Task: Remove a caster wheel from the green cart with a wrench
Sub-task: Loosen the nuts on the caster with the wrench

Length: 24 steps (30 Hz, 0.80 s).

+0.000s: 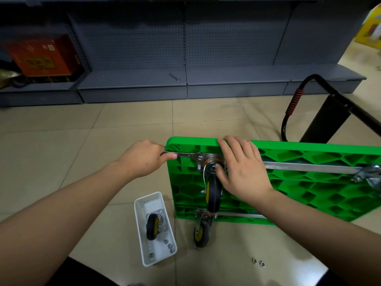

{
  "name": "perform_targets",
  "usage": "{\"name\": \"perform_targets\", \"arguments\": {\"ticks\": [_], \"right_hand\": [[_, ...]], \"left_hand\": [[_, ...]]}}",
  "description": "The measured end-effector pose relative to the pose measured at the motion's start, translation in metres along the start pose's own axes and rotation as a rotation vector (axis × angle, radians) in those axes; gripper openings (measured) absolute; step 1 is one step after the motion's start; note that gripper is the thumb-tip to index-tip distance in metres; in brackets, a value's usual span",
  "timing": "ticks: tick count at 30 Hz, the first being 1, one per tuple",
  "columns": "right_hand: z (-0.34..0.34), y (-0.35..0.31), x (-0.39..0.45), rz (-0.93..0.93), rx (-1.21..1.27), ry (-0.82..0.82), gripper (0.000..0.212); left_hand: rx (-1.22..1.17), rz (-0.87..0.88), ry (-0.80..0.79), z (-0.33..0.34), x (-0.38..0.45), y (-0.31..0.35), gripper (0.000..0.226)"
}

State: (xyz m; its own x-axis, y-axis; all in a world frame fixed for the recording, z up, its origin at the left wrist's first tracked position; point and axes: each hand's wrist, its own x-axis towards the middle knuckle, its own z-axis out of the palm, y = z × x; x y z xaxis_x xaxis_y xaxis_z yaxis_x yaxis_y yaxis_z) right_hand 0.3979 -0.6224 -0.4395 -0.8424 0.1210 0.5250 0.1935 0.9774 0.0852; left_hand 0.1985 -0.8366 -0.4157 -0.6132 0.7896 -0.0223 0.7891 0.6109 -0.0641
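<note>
One removed caster (pixel 153 226) is lying in the white tray (pixel 142 230) while the left hand (pixel 142 157) is gripping the wrench (pixel 183 155) on a bolt and the right hand (pixel 243 168), fingers relaxed, is steadying the mounted caster wheel (pixel 213 193) on the green cart (pixel 309 195)

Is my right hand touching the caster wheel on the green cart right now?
Touching. The head view shows the right hand laid over the caster wheel, its thumb pressing the swivel top, fingers reaching the green cart edge.

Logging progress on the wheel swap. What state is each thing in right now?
green cart: flipped, underside up
wrench: on a plate bolt, gripped by left hand
caster wheel: still mounted, steadied by right hand
white tray: holds a removed caster and nuts
two nuts: loose on floor
</note>
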Motion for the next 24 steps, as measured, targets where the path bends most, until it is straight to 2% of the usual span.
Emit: {"name": "perform_targets", "arguments": {"ticks": [10, 21, 24], "right_hand": [[0.002, -0.004, 0.000, 0.014, -0.019, 0.024, 0.063], [0.002, -0.006, -0.001, 0.021, -0.025, 0.057, 0.063], [0.002, -0.006, -0.001, 0.019, -0.028, 0.050, 0.064]], "left_hand": [[-0.008, -0.027, 0.063, 0.010, 0.000, -0.001, 0.059], [-0.496, -0.177, -0.003, 0.046, -0.012, 0.018, 0.058], [-0.534, -0.215, 0.002, 0.053, -0.014, 0.023, 0.057]]}}
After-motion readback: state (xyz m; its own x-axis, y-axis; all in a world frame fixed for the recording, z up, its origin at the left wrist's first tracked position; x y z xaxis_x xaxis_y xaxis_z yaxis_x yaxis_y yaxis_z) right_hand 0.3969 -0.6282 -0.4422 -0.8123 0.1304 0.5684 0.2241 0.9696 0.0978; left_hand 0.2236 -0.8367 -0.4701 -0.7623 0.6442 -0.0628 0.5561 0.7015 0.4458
